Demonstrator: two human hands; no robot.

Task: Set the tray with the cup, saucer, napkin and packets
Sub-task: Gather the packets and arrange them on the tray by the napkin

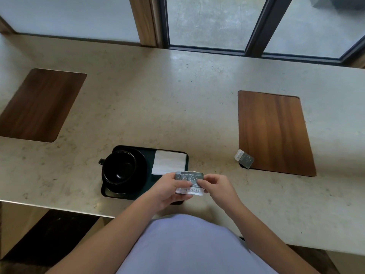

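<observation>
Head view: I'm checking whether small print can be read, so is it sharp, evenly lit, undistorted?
Head view: soft window daylight, no harsh glare; counter edges bow from the wide lens; print on the packets is too blurred to read; black cup loses detail.

This looks like a café or hotel lounge: a long pale stone counter runs beneath a dark-framed window that gives onto grey paving outside. Two wooden placemat panels are set flush into the counter, one to either side of a black serving tray. On the tray sit a black cup on its saucer and a folded white napkin.
</observation>
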